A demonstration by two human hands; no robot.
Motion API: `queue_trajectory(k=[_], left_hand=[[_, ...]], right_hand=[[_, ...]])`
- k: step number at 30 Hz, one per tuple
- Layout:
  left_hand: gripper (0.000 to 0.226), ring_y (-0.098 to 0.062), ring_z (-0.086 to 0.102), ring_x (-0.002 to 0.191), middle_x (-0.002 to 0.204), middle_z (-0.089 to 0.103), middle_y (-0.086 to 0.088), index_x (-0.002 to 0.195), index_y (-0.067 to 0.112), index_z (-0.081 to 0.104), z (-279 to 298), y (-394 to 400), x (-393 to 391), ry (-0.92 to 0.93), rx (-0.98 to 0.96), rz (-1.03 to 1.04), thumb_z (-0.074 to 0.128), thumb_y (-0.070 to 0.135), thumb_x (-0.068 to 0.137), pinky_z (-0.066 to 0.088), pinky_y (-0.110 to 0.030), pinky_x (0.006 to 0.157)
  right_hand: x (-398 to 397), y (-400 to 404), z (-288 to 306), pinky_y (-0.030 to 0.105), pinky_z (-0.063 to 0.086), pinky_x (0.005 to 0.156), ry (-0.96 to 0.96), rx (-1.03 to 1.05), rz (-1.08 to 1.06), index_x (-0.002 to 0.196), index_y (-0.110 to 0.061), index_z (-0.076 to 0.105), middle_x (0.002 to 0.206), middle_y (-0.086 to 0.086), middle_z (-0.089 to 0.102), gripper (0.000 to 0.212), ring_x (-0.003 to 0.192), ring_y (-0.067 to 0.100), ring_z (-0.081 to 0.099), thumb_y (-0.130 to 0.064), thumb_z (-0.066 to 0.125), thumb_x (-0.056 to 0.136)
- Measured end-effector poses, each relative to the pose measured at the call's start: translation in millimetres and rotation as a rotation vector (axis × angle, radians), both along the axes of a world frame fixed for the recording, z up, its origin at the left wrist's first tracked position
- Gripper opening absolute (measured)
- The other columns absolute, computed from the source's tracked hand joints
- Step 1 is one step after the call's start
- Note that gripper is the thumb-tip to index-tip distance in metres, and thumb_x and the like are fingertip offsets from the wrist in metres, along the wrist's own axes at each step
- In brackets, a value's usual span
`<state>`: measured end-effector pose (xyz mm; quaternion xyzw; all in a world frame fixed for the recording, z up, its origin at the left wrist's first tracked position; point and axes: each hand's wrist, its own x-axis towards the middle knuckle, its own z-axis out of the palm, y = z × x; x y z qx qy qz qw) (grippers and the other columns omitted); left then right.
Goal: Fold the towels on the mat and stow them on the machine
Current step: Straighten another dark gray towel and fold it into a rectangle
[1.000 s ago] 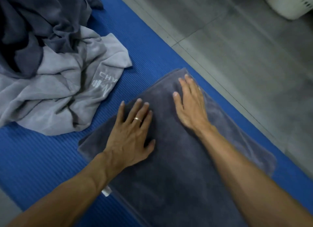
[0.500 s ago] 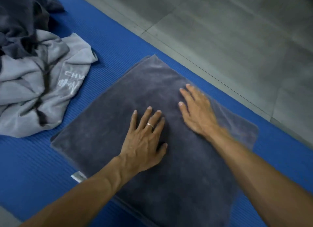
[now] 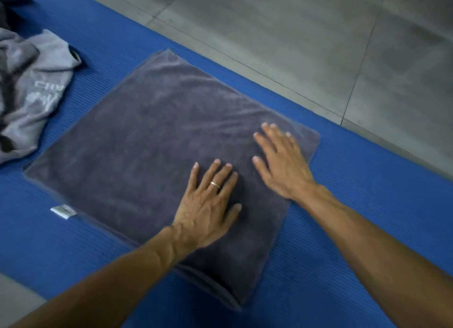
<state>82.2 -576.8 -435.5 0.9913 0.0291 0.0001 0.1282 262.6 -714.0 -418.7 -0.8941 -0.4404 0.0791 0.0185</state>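
A dark grey towel (image 3: 147,141), folded into a flat rectangle, lies on the blue mat (image 3: 367,205). Both of my hands press flat on its right half with straight, spread fingers. My left hand (image 3: 208,202), with a ring on one finger, lies near the towel's front edge. My right hand (image 3: 282,161) lies beside it, close to the towel's right edge. A white label (image 3: 62,211) sticks out at the towel's front left edge. A crumpled light grey towel (image 3: 27,90) with white lettering lies on the mat at the far left.
Grey tiled floor (image 3: 294,46) runs along the mat's far side. A darker cloth (image 3: 9,11) shows at the top left corner, partly cut off. A strip of grey floor (image 3: 14,298) shows at the bottom left.
Both hands have slid rightward across the dark towel, from its left and middle to its right half. The view has shifted, so the crumpled towels now sit further left.
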Motion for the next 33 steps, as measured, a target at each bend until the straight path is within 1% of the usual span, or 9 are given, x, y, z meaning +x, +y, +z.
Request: queue_trajectory(k=[2, 7, 13, 16, 19, 23, 27, 30, 33], left_hand=[[0.075, -0.031, 0.026, 0.144, 0.152, 0.037, -0.012, 0.144, 0.008, 0.042, -7.1, -26.9, -11.8, 0.059, 0.011, -0.015, 0.038, 0.059, 0.089, 0.015, -0.060, 0.113], [0.082, -0.034, 0.016, 0.147, 0.156, 0.027, -0.016, 0.148, 0.008, 0.034, -7.8, -50.6, -46.2, 0.130, 0.126, -0.173, 0.038, 0.064, 0.089, 0.015, -0.063, 0.113], [0.098, -0.035, 0.020, 0.146, 0.153, 0.032, -0.012, 0.144, 0.011, 0.041, 4.8, -91.0, -77.1, 0.184, 0.075, -0.121, 0.040, 0.082, 0.075, 0.020, -0.068, 0.110], [0.075, -0.033, 0.041, 0.136, 0.135, 0.052, -0.007, 0.120, 0.013, 0.059, 14.3, -100.0, -75.6, 0.112, 0.013, -0.069, 0.054, 0.063, 0.065, 0.035, -0.062, 0.105], [0.030, -0.026, 0.063, 0.098, 0.103, 0.063, 0.000, 0.082, 0.015, 0.067, 27.9, -91.5, -74.2, 0.038, -0.154, 0.015, 0.053, 0.036, 0.065, 0.055, -0.041, 0.080], [0.014, -0.009, 0.059, 0.067, 0.068, 0.056, 0.012, 0.083, 0.021, 0.065, 56.6, -66.1, -72.6, 0.130, -0.380, 0.353, 0.053, 0.027, 0.080, 0.046, -0.025, 0.064], [0.015, -0.001, 0.053, 0.058, 0.061, 0.062, 0.012, 0.080, 0.020, 0.068, 65.0, -36.5, -78.0, 0.160, -0.785, 0.565, 0.063, 0.009, 0.089, 0.044, -0.020, 0.061], [0.018, -0.015, 0.058, 0.065, 0.068, 0.065, -0.005, 0.079, 0.016, 0.071, 70.0, -32.4, -81.2, 0.171, -1.060, 0.664, 0.062, 0.005, 0.092, 0.047, -0.029, 0.062], [0.021, -0.026, 0.057, 0.075, 0.079, 0.062, -0.016, 0.078, 0.015, 0.074, 76.3, -28.5, -81.9, 0.157, -1.251, 0.693, 0.061, 0.007, 0.092, 0.049, -0.032, 0.065]], right_hand=[[-13.2, -26.6, -10.6, 0.051, 0.013, 0.120, 0.010, -0.089, 0.159, 0.152, -0.023, 0.027, 0.162, 0.004, 0.017, 0.064, 0.150, 0.023, 0.013, -0.053, 0.023, 0.096], [58.3, -70.4, -14.1, 0.052, -0.007, 0.118, 0.085, -0.179, -0.256, 0.154, -0.035, -0.003, 0.162, -0.008, -0.015, 0.065, 0.149, 0.014, -0.015, -0.062, 0.010, 0.097], [17.6, -74.6, -4.1, 0.047, 0.007, 0.120, 0.032, 0.064, -0.110, 0.152, -0.018, 0.027, 0.163, 0.005, 0.011, 0.051, 0.150, 0.022, 0.005, -0.032, 0.030, 0.104], [2.6, -97.9, -9.0, 0.048, 0.017, 0.119, 0.076, 0.070, 0.021, 0.149, -0.015, 0.035, 0.161, 0.007, 0.019, 0.050, 0.149, 0.023, 0.015, -0.017, 0.040, 0.100], [4.5, -108.8, -6.4, 0.046, 0.016, 0.120, 0.116, 0.067, 0.018, 0.150, -0.016, 0.032, 0.162, 0.004, 0.018, 0.066, 0.149, 0.021, 0.013, -0.005, 0.047, 0.087], [8.2, -103.1, 5.3, 0.045, 0.011, 0.121, 0.092, 0.090, -0.012, 0.150, -0.017, 0.033, 0.160, 0.003, 0.021, 0.074, 0.149, 0.020, 0.014, -0.012, 0.057, 0.080], [11.1, -77.2, 12.4, 0.049, 0.006, 0.120, 0.039, 0.059, 0.036, 0.146, -0.019, 0.040, 0.157, 0.002, 0.031, 0.065, 0.148, 0.018, 0.018, -0.024, 0.060, 0.084], [21.2, -67.0, 19.9, 0.049, 0.004, 0.120, 0.145, -0.070, 0.040, 0.144, -0.023, 0.044, 0.156, -0.001, 0.031, 0.069, 0.147, 0.016, 0.020, -0.025, 0.062, 0.078], [26.4, -74.8, 22.9, 0.047, 0.019, 0.117, 0.114, -0.101, 0.049, 0.136, -0.023, 0.054, 0.149, 0.000, 0.043, 0.056, 0.141, 0.019, 0.033, -0.019, 0.063, 0.081]])
